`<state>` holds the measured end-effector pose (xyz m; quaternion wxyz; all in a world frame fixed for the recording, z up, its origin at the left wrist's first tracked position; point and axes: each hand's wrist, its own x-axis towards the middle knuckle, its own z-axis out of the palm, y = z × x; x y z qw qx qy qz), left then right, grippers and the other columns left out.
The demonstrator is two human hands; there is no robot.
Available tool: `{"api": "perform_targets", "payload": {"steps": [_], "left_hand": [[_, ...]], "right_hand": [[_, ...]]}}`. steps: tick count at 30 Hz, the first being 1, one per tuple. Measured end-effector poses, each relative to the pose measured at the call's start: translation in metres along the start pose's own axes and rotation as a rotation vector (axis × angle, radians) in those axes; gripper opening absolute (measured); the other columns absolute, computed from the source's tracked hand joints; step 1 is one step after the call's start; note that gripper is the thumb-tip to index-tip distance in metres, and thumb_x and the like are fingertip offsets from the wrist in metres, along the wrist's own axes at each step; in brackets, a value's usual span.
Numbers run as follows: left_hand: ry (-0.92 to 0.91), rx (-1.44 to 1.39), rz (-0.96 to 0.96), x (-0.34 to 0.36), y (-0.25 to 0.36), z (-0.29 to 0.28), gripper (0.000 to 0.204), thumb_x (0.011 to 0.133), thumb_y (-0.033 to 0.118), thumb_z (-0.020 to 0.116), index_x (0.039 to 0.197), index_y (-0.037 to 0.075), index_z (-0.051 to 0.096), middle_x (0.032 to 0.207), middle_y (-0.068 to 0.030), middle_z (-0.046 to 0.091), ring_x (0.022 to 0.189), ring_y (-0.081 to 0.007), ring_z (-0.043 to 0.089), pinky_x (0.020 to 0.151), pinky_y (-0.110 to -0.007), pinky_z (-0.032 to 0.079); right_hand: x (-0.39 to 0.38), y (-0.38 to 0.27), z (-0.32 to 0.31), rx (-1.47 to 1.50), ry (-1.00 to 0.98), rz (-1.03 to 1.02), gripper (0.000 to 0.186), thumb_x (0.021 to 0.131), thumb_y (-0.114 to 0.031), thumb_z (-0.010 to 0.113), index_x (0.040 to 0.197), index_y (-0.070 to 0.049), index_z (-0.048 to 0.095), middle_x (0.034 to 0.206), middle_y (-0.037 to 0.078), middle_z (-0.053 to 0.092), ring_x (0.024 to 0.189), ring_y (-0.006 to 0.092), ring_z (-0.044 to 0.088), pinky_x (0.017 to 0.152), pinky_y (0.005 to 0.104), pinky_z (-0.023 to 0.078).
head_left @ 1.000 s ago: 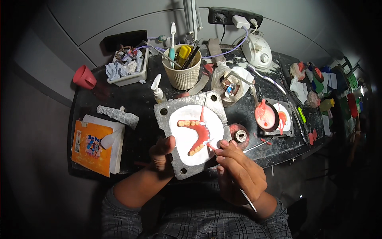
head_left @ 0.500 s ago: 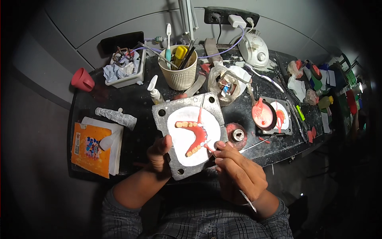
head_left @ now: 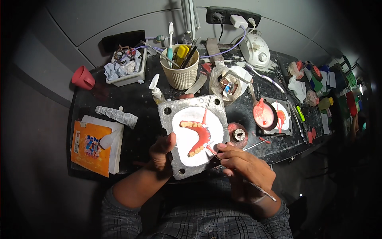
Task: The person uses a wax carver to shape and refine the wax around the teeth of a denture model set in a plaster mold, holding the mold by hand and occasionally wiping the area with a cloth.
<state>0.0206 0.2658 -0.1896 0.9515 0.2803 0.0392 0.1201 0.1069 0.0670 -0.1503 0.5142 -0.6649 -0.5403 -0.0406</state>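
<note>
My left hand (head_left: 162, 150) grips a square metal dental flask half (head_left: 167, 122) by its left side, thumb in front. A fingertip shows behind its top edge; the other fingers are hidden. White plaster (head_left: 184, 153) fills the flask around a pink wax denture (head_left: 203, 137) with yellowish teeth along two sides. Thin pink wax strips run out from the denture at upper and lower right. Pinched in my right hand (head_left: 250, 169) is a slim metal wax carver (head_left: 264, 192), its handle sticking out below the palm. Its working end is at the lower wax strip, partly hidden by my fingers.
Behind the flask stand a pump bottle (head_left: 157, 93) and a woven cup (head_left: 181, 77) of tools. To the right are a small round burner (head_left: 238, 135), a pan of pink wax (head_left: 264, 115) and another flask half (head_left: 287, 119). An orange-covered book (head_left: 89, 149) lies left.
The flask has shifted slightly right in my left hand. My right hand has also moved a little right, and the carver's handle end has swung right and up.
</note>
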Motion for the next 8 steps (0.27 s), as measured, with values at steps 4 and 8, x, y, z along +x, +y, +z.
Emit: {"api": "perform_targets", "payload": {"steps": [4,8], "left_hand": [[-0.017,0.085,0.018,0.0027,0.0017,-0.0006,0.120,0.076,0.048,0.092,0.166,0.009,0.023,0.153,-0.0210,0.051,0.140,-0.0371,0.055,0.118,-0.055,0.047],[-0.003,0.082,0.031,0.0027,-0.0013,-0.0056,0.121,0.074,0.044,0.092,0.168,0.010,0.024,0.158,-0.0175,0.048,0.141,-0.0342,0.054,0.124,-0.051,0.040]], "right_hand": [[0.0029,0.0009,0.0024,-0.030,-0.012,-0.008,0.020,0.085,0.003,0.082,0.103,0.006,0.074,0.102,0.019,0.077,0.106,0.0310,0.079,0.097,0.0423,0.064],[0.0027,0.0036,0.0057,-0.028,0.012,-0.022,0.020,0.086,0.002,0.082,0.104,0.005,0.074,0.102,0.018,0.077,0.105,0.0321,0.079,0.096,0.0425,0.064]]}}
